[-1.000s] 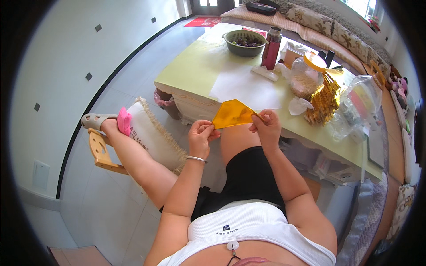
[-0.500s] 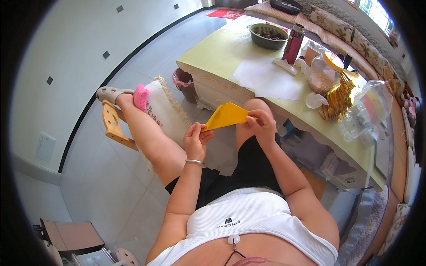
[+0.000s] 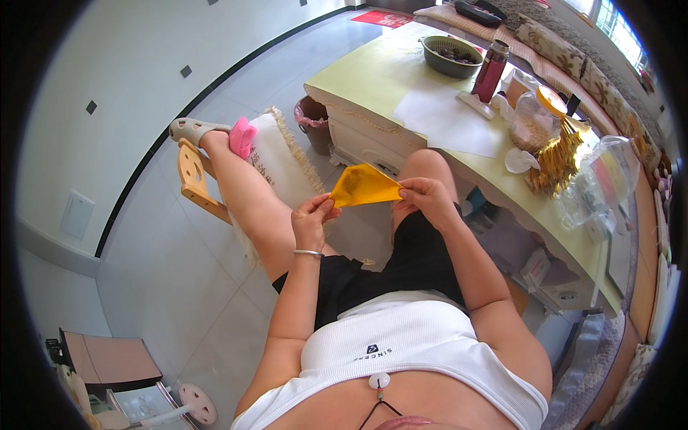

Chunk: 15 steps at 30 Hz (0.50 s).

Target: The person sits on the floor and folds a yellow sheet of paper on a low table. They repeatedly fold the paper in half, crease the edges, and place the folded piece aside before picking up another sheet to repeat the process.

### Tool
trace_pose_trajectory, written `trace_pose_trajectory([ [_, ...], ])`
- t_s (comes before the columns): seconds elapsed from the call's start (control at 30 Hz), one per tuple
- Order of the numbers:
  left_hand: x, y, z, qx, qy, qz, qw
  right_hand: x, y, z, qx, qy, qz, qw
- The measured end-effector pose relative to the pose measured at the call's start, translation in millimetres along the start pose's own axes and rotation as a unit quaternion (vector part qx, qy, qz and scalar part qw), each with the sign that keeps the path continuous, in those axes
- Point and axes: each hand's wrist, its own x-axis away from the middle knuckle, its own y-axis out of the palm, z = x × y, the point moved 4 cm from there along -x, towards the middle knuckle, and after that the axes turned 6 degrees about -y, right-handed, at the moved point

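Observation:
A folded sheet of yellow paper (image 3: 366,185) stretches between my two hands, above my lap. My left hand (image 3: 313,217) pinches its lower left corner between thumb and fingers. At the opposite corner, my right hand (image 3: 423,201) grips the paper with thumb and forefinger. The sheet has a slanted, many-sided outline and a darker patch on its left part. On the table to the right lies a bundle of folded golden paper pieces (image 3: 558,166), beside a clear jar with a yellow lid (image 3: 534,122).
A pale yellow table (image 3: 358,77) stands ahead and to the right. It bears a white sheet (image 3: 446,122), a dark red flask (image 3: 491,72), a green basin (image 3: 451,57) and clear plastic bags (image 3: 598,183). A bin (image 3: 313,123) and a wooden stool (image 3: 195,175) are at left.
The yellow paper has tilted slightly, and its dark patch shows more plainly. Both hands keep their hold at its corners. The whole view has shifted a little.

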Motion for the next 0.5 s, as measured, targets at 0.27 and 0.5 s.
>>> trace_pose_trajectory([
  [0.27,-3,-11,-11,0.029,-0.046,-0.017,0.998,-1,4,6,-0.005,0.003,0.033,0.999],
  [0.5,-1,-2,-11,0.004,-0.041,0.001,0.999,0,4,13,0.003,-0.034,0.061,0.998],
])
